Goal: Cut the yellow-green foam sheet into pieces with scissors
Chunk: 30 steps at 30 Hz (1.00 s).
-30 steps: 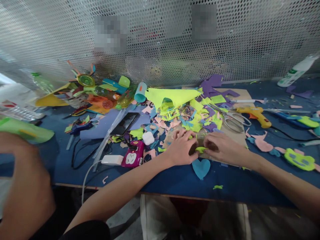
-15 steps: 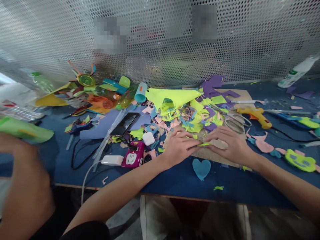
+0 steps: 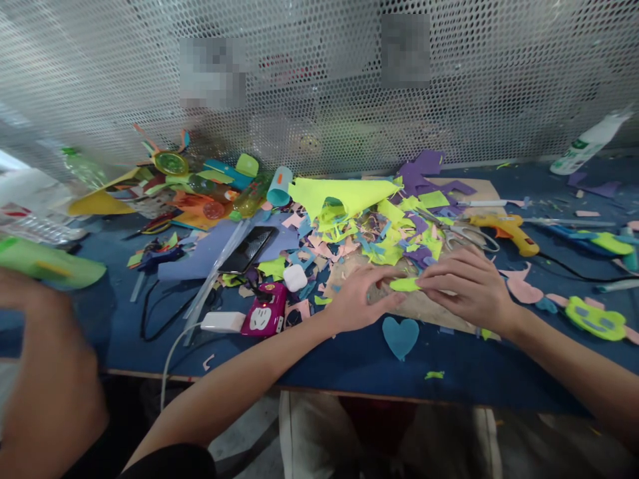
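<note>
My right hand (image 3: 464, 287) pinches a small neon-yellow felt piece (image 3: 403, 285) between thumb and fingertips. My left hand (image 3: 367, 296) is at the piece's left end, thumb and fingers parted in a C shape; it does not appear to grip the piece. Both hands are over a brown cardboard sheet (image 3: 444, 313). Nearer the table edge lies a blue felt heart (image 3: 400, 336). Beyond the hands spreads a heap of felt scraps under a large neon-yellow felt sheet (image 3: 349, 193). Scissors (image 3: 466, 238) lie just past my right hand, partly hidden by it.
A yellow glue gun (image 3: 509, 233) with a black cord lies right, near a garland with a smiling yellow shape (image 3: 594, 318). Left are a phone (image 3: 249, 249), a magenta power adapter (image 3: 264, 311) and a white charger (image 3: 222, 322). Another person's arm (image 3: 52, 359) is at far left.
My left hand's thumb and fingers have spread apart and come off the felt piece. My right hand keeps it, now turned so more of its flat face shows.
</note>
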### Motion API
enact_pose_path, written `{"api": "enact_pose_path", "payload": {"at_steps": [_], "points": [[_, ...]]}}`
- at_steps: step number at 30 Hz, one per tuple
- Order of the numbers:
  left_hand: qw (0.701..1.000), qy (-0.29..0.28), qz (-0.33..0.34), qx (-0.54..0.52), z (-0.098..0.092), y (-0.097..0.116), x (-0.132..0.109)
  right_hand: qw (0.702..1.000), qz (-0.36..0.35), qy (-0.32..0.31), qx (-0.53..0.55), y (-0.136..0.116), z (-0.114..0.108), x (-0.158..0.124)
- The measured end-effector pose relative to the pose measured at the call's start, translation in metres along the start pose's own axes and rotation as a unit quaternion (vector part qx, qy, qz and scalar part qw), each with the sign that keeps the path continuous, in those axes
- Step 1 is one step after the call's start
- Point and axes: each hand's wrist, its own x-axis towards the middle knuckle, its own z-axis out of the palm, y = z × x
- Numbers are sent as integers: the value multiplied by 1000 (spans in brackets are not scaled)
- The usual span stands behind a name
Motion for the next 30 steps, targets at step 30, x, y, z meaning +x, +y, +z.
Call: {"api": "enact_pose_path", "payload": {"at_steps": [30], "points": [[995,85,36,-25,2,-8,2,1000,-14,9,-8,-1,-2,1]]}}
